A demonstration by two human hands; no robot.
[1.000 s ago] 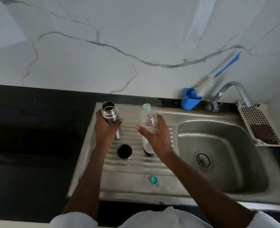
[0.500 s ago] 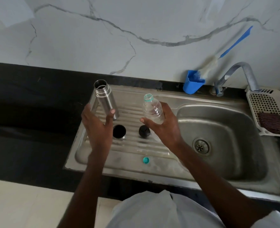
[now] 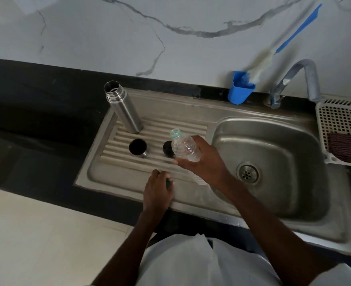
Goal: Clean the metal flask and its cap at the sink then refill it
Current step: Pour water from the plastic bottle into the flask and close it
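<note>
The cylindrical stainless-steel flask (image 3: 123, 108) stands uncapped and unheld at the far left corner of the ribbed steel drainboard (image 3: 108, 174), its open mouth facing up. Nearer than the flask on the same ribs sits a round steel cup-shaped cap (image 3: 138, 148) with a dark interior, opening upward. To the cap's right lies a small black round stopper (image 3: 167, 147), partly hidden behind a clear plastic water bottle (image 3: 184, 148).

The right hand (image 3: 203, 162) grips that bottle around its body, fingers and thumb wrapped, the uncapped neck tilted up and to the left, away from the flask.

The left hand (image 3: 157, 189) rests at the near edge of the drainboard, fingers curled over a small green object (image 3: 168, 182); whether it is pinched cannot be determined.
</note>
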